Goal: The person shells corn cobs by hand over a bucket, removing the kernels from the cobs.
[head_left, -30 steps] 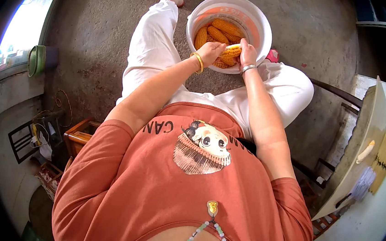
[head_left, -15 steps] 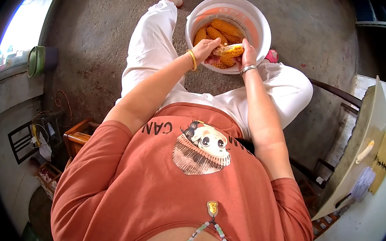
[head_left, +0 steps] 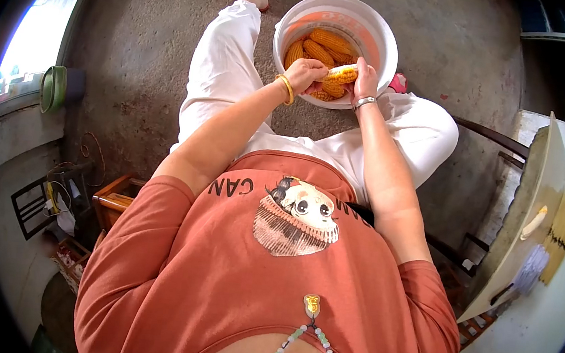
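A yellow ear of corn (head_left: 342, 75) is held between my two hands over a white bucket (head_left: 387, 34). Its upper side shows a pale strip where kernels are gone. My left hand (head_left: 304, 75), with a gold bangle at the wrist, is closed round the cob's left end. Around the right end are the fingers of my right hand (head_left: 366, 81), which has a silver bracelet. Below, several more yellow ears (head_left: 331, 41) lie inside the bucket, partly hidden by the hands.
The bucket stands on the concrete floor (head_left: 139, 43) between my white-trousered legs (head_left: 222, 57). To the right is a table (head_left: 553, 160) with a bare cob (head_left: 534, 223) on it. A wooden chair or box (head_left: 116, 199) stands at left, beside a window ledge with a green container (head_left: 53, 89).
My left hand has shifted slightly along the cob, its fingers now further over the left end. The pale strip on top faces up more clearly. The right hand stays nearly still.
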`<act>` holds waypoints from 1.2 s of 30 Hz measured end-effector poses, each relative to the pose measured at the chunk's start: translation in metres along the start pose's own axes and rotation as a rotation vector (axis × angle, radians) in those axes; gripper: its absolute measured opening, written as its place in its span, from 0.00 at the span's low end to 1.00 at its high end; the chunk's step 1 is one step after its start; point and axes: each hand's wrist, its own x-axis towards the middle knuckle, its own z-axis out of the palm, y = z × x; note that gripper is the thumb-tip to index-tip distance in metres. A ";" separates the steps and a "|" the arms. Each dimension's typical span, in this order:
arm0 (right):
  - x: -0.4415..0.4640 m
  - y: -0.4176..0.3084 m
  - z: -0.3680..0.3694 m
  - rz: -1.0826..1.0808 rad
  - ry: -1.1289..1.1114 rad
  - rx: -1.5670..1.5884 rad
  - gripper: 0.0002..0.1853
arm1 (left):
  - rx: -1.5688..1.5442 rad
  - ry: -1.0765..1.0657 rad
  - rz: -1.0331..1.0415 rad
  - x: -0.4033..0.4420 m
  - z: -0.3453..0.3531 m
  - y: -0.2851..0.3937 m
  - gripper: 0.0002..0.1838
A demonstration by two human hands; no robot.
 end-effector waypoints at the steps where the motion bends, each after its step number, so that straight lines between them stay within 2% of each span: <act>1: 0.003 0.004 -0.001 -0.024 0.011 -0.010 0.16 | 0.003 0.010 -0.004 0.000 0.001 0.001 0.12; 4: 0.007 0.011 -0.003 -0.044 0.082 -0.122 0.24 | -0.011 0.058 -0.016 0.003 0.005 -0.001 0.13; 7: 0.007 0.011 -0.004 -0.055 0.085 -0.136 0.25 | 0.008 0.078 -0.045 0.001 0.008 0.002 0.15; 10: 0.005 0.009 -0.003 -0.027 0.071 -0.146 0.25 | 0.234 0.099 0.019 0.006 0.015 -0.002 0.16; 13: 0.008 0.013 -0.003 -0.068 0.103 -0.200 0.24 | 0.010 0.081 0.026 0.014 0.011 -0.010 0.15; 16: 0.009 0.016 -0.003 -0.073 0.051 -0.140 0.17 | -0.044 0.065 -0.091 0.006 0.008 0.002 0.15; 22: 0.002 0.006 0.000 -0.010 0.072 -0.094 0.17 | 0.063 0.013 -0.160 0.007 0.006 0.009 0.21; 25: 0.008 0.018 0.002 -0.101 0.108 -0.262 0.25 | 0.316 0.014 -0.072 0.008 0.014 0.011 0.26; 26: 0.009 0.022 -0.001 -0.088 0.095 -0.290 0.25 | 0.421 0.039 -0.073 0.009 0.014 0.009 0.30; 29: 0.000 0.012 0.002 -0.093 0.066 -0.348 0.27 | 0.578 0.047 0.078 0.017 0.013 -0.004 0.29; 31: 0.002 0.016 0.001 -0.156 0.060 -0.355 0.27 | 0.562 0.021 0.102 0.020 0.010 -0.009 0.27; 36: 0.003 0.018 0.001 -0.154 0.062 -0.394 0.28 | 0.398 0.047 0.091 0.022 0.011 -0.015 0.26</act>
